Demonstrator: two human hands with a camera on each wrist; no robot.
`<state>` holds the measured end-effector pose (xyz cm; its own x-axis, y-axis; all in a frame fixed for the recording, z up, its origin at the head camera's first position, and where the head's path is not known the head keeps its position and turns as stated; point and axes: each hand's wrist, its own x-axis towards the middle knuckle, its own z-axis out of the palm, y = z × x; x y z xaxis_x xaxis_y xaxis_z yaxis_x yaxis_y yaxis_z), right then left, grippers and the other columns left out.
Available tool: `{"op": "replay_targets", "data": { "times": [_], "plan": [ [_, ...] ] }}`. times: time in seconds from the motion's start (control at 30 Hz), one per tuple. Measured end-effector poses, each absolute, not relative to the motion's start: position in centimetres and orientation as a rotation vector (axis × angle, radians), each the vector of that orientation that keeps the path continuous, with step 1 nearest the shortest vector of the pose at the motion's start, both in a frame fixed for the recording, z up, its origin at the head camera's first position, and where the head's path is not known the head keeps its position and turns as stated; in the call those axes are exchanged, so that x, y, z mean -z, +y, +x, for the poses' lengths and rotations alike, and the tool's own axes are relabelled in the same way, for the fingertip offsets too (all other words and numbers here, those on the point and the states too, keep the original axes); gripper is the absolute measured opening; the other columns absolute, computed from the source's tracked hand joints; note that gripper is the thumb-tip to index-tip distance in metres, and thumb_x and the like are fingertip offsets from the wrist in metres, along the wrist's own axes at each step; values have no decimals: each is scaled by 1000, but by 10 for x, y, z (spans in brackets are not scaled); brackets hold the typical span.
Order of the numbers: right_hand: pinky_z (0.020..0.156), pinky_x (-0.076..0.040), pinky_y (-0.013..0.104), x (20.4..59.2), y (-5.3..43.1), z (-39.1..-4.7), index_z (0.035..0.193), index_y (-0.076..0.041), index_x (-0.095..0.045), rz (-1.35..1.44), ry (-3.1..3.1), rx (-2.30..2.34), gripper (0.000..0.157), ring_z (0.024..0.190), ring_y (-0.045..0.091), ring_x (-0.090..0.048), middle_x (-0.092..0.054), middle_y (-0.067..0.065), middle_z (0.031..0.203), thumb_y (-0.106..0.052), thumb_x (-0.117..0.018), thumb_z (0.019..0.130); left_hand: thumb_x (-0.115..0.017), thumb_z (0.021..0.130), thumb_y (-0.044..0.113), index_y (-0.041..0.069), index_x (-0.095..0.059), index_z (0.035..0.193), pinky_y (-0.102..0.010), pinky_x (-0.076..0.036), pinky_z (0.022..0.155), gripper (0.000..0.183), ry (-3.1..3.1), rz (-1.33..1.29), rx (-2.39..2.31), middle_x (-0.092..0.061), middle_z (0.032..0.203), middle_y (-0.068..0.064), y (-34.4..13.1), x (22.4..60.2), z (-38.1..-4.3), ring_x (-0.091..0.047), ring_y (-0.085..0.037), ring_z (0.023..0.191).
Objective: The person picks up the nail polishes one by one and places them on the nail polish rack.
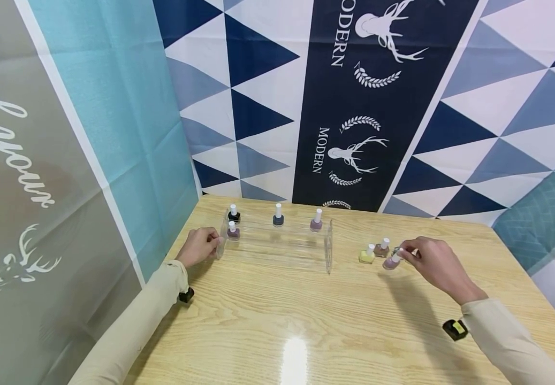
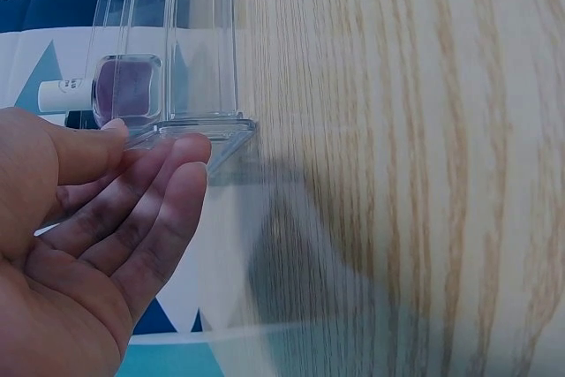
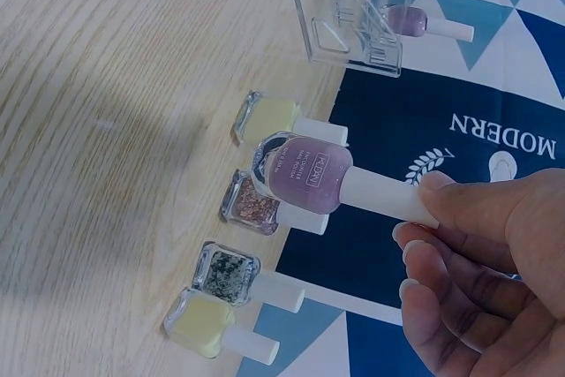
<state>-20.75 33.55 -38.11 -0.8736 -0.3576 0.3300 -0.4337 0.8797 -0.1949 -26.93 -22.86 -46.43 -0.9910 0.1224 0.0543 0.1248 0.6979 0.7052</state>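
Observation:
My right hand (image 1: 433, 264) pinches the white cap of a lilac nail polish bottle (image 3: 309, 169) between thumb and fingers, above the table. Beneath it in the right wrist view stand a yellow bottle (image 3: 271, 116), a pink-brown glitter bottle (image 3: 252, 200), a dark green glitter bottle (image 3: 227, 273) and another yellow bottle (image 3: 201, 324). My left hand (image 1: 199, 247) holds the left end of a clear stepped rack (image 1: 328, 247), thumb and fingers at its side panel. On the rack's back step are black (image 1: 234, 216), dark blue (image 1: 278, 220) and mauve (image 1: 316, 224) bottles; a purple bottle (image 1: 233, 233) sits further forward.
The light wood table (image 1: 258, 321) reaches back to a patterned cloth backdrop (image 1: 258, 107). A grey and teal cloth (image 1: 128, 107) hangs along the left side. Black wrist devices (image 1: 455, 329) sit under both cuffs.

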Motion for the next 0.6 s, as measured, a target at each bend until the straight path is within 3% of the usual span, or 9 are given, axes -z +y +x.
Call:
{"op": "replay_targets", "data": {
  "times": [0.6],
  "plan": [
    [54, -44, 31, 375, 328, -209, 92, -4, -78, 609, -2751, -376, 7, 59, 7, -51, -66, -3, 75, -10, -79, 92, -64, 103, 11, 0, -70, 93, -31, -52, 56, 16, -2876, -241, 1227, -66, 73, -6, -230, 466, -270, -65, -19, 63]
  ]
}}
